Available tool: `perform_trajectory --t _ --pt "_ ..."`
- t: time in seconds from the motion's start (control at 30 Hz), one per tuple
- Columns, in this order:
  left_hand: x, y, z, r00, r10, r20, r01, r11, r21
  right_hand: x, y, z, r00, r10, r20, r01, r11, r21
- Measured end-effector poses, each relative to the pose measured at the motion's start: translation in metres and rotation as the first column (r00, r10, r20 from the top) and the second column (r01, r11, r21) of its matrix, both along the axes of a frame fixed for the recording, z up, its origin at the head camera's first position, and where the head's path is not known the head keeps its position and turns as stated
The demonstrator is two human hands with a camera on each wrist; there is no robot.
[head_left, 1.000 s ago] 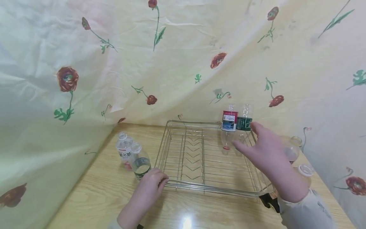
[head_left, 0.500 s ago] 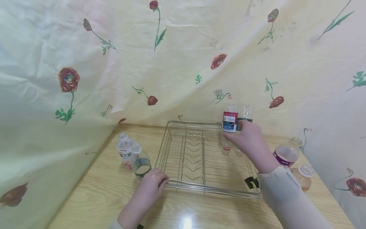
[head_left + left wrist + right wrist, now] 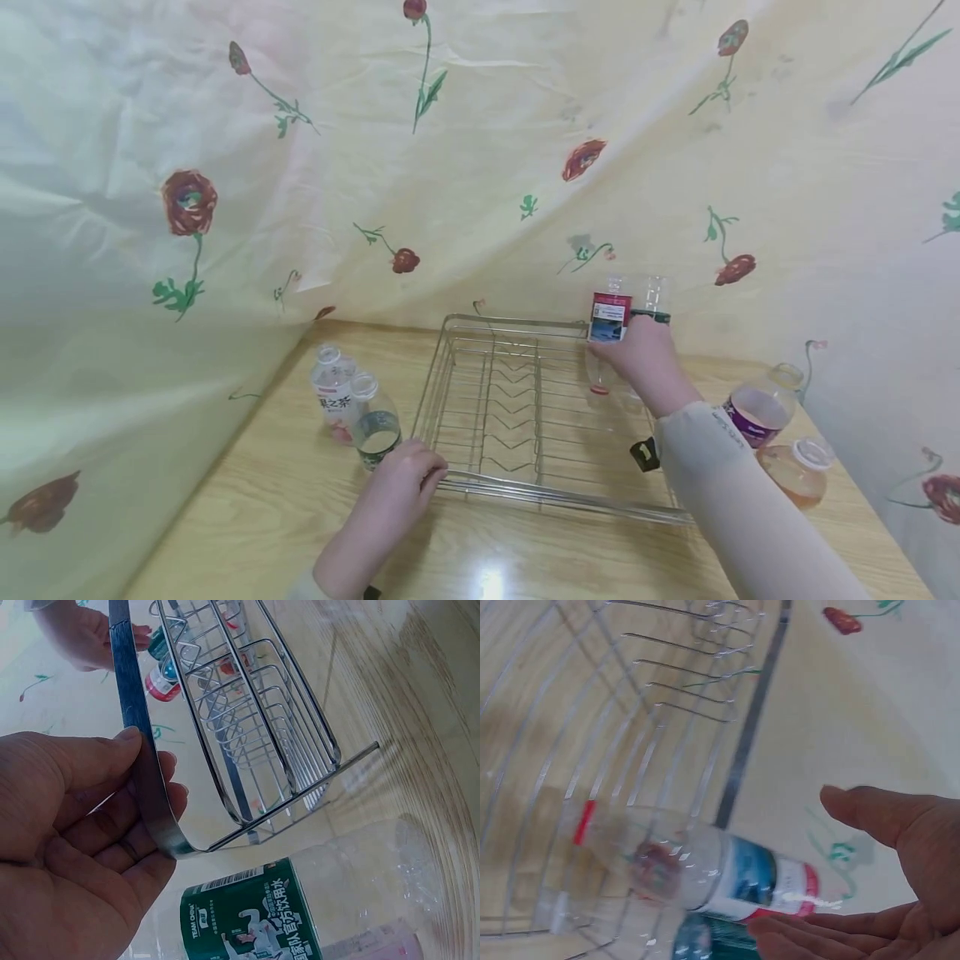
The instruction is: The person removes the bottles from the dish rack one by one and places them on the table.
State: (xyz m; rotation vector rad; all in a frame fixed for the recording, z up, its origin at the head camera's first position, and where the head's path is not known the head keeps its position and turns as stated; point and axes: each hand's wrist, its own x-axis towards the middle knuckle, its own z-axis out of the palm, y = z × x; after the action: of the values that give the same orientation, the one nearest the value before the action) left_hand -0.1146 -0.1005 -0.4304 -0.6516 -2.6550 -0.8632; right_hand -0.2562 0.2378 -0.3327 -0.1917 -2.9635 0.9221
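Note:
In the head view a metal wire dish rack [image 3: 570, 500] stands on the table. My left hand [image 3: 401, 487] grips its front left rim, thumb and fingers around the flat metal band [image 3: 135, 712] in the left wrist view. Two clear bottles stand upside down in the far right corner: a red-labelled bottle [image 3: 609, 317] and a green-labelled bottle [image 3: 660, 317]. At these two is my right hand [image 3: 641, 354], partly hiding both. In the right wrist view its thumb [image 3: 862, 810] is spread away from the red-labelled bottle, while the straight fingers [image 3: 810, 937] lie close along the bottles.
Left of the rack stand a clear bottle with a white label [image 3: 335, 396] and a green-labelled bottle [image 3: 375, 425]. On the right are a purple-labelled bottle [image 3: 761, 408] and a short bottle of amber colour [image 3: 798, 471]. Flowered cloth [image 3: 480, 167] hangs around the table.
My right hand has moved left and slightly inward to the two upside-down bottles. The purple-labelled bottle has come into fuller view. My left hand stays on the rack's rim.

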Motion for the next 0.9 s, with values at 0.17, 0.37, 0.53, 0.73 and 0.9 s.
perform_trajectory --t 0.17,0.37,0.53,0.73,0.9 --pt "0.000 -0.002 -0.001 1.000 0.007 0.012 -0.006 1.000 -0.009 -0.009 0.002 -0.013 1.000 0.003 0.019 -0.003 1.000 0.000" --pt "-0.001 -0.003 0.000 1.000 0.004 0.011 -0.003 1.000 -0.012 -0.022 0.004 -0.029 0.999 0.002 0.053 -0.003 1.000 0.019" --pt "-0.002 -0.003 0.001 1.000 -0.005 0.015 0.005 1.000 -0.016 -0.029 0.004 -0.040 0.998 -0.013 0.057 0.011 0.999 0.037" --pt "-0.003 -0.003 0.002 1.000 -0.004 0.005 0.004 1.000 -0.016 -0.036 0.001 -0.047 1.000 -0.015 0.025 0.014 0.998 0.057" --pt "-0.005 -0.002 0.000 1.000 -0.002 0.015 0.002 1.000 -0.019 -0.039 0.001 -0.049 0.997 -0.026 0.075 0.024 0.999 0.024"
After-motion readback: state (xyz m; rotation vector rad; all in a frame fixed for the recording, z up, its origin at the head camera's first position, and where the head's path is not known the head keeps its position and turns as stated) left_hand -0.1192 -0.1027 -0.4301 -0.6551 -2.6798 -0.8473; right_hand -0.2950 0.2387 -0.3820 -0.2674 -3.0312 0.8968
